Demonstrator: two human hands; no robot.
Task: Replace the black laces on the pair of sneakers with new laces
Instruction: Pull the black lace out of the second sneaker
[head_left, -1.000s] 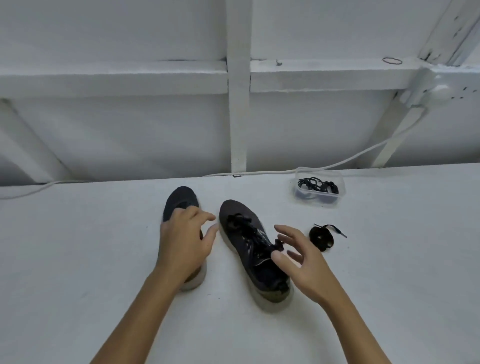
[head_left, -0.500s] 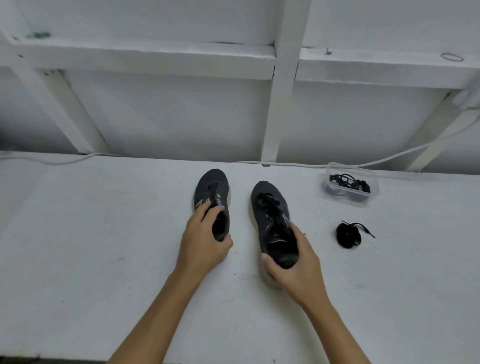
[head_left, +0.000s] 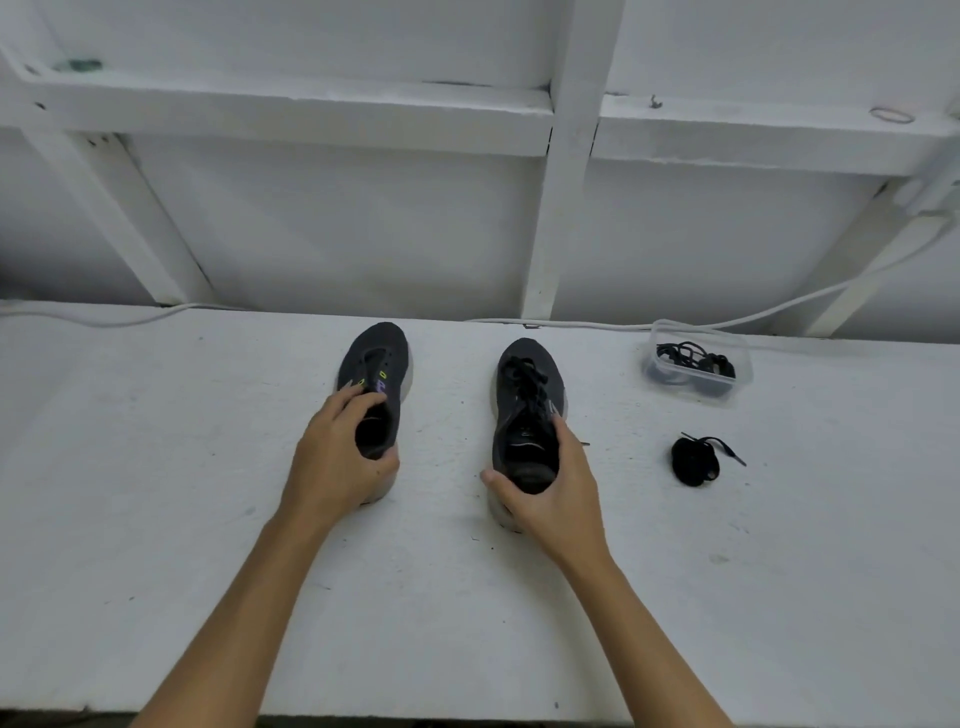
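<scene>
Two dark grey sneakers stand side by side on the white table (head_left: 156, 519), toes pointing away from me. The left sneaker (head_left: 382, 358) has no lace and shows coloured eyelet marks. My left hand (head_left: 340, 462) grips its heel and collar. The right sneaker (head_left: 530, 384) still carries a black lace. My right hand (head_left: 550, 493) holds its heel, thumb on the left side. A coiled black lace (head_left: 693, 460) lies on the table to the right of the shoes.
A clear plastic tub (head_left: 727, 358) with more black laces sits at the back right. A white cable (head_left: 571, 325) runs along the table's back edge under a white wooden frame. The table's front edge is near the bottom.
My right hand went from hovering open to gripping the right sneaker's heel. The sneakers now stand straighter and farther apart. My view shifted left.
</scene>
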